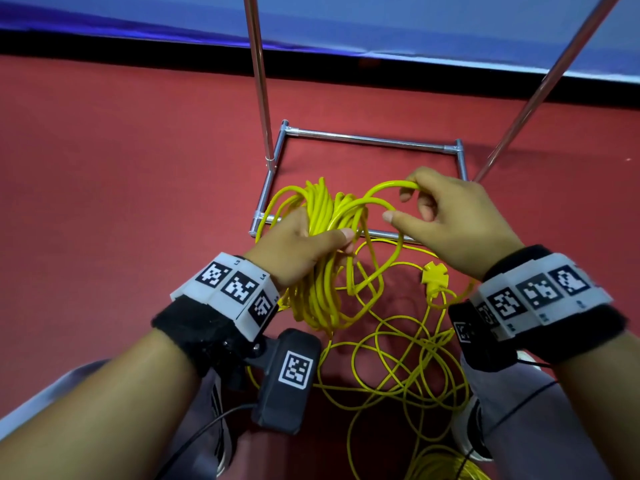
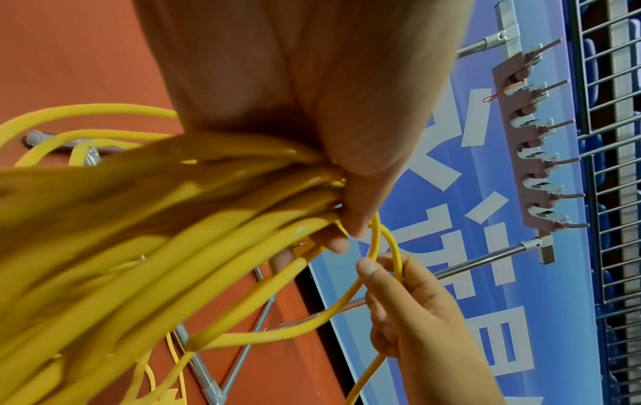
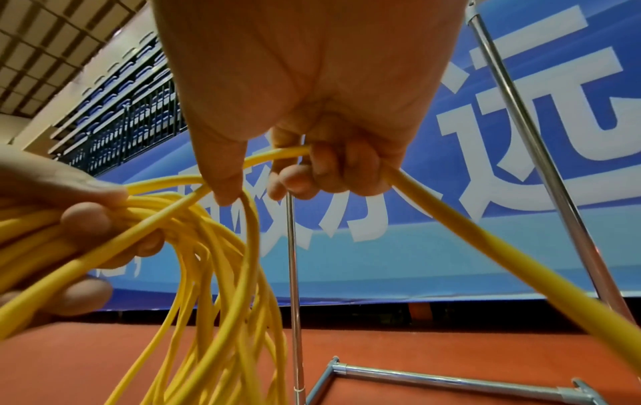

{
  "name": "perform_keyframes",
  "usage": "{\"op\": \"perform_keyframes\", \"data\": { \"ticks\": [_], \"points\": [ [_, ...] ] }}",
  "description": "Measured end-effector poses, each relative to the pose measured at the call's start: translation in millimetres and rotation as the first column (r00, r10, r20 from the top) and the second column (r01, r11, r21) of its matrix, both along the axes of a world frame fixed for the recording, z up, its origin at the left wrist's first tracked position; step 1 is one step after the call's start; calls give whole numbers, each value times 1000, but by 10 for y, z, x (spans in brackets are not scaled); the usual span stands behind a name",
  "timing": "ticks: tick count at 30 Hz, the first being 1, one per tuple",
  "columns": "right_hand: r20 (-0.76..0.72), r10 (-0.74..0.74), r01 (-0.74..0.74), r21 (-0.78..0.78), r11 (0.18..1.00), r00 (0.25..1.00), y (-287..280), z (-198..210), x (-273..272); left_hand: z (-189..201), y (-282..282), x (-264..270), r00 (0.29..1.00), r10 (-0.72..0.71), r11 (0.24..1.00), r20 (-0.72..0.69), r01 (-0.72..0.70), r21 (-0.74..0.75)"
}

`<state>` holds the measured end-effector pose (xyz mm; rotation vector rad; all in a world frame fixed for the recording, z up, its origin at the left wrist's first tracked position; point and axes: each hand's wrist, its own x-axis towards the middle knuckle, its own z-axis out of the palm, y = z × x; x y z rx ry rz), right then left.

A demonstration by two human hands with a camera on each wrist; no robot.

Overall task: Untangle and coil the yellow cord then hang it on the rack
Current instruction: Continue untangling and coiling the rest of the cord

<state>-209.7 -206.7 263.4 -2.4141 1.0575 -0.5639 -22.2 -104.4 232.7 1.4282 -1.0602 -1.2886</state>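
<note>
Over the red floor point(image 1: 121, 174), left hand point(image 1: 294, 247) grips a fat bundle of coiled yellow cord point(image 1: 322, 216), right hand point(image 1: 446, 216) beside it pinches one loop (rest lies tangled below).

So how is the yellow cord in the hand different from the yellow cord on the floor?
The cord bundle is gathered into many neat loops, gripped by the left hand; the loose cord on the floor sprawls in messy, crossing loops. The bundle hangs in the air; the loose cord lies on the red floor. The right hand holds one strand running into the bundle. Both are the same yellow cord.
</note>
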Motion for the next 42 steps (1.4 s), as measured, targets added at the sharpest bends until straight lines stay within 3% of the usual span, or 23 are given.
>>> {"op": "perform_keyframes", "data": {
  "ticks": [6,10,16,23,28,31,37,39,42],
  "points": [
    [-31,-20,18,-61,998,999,2,35,0,3,-12,-72,997,55,998,-52,-55,2],
    [-142,103,-93,71,993,984,-69,117,-118,-12,-33,-64,994,99,995,-39,-99,-18],
    [-330,84,-55,94,994,940,-44,224,-121,54,-48,-79,995,96,994,31,-93,-63],
    [-248,185,-70,410,909,951,51,81,48,45,-44,-69,997,78,996,9,-78,-49],
    [-146,176,-95,442,892,974,29,110,48,37,-34,-71,993,114,993,43,-112,-28],
    [-122,271,-185,472,862,955,31,119,66,24,-24,-53,997,59,998,48,-59,5],
    [47,176,-179,440,880,983,11,10,90,140,13,-120,985,-23,999,-168,30,40],
    [15,158,-149,427,892,987,-19,-60,23,180,5,-113,984,0,1000,-178,5,25],
    [-165,166,-81,429,900,972,-76,-215,-156,218,-35,-52,971,94,996,-221,-92,21]
  ]
}}
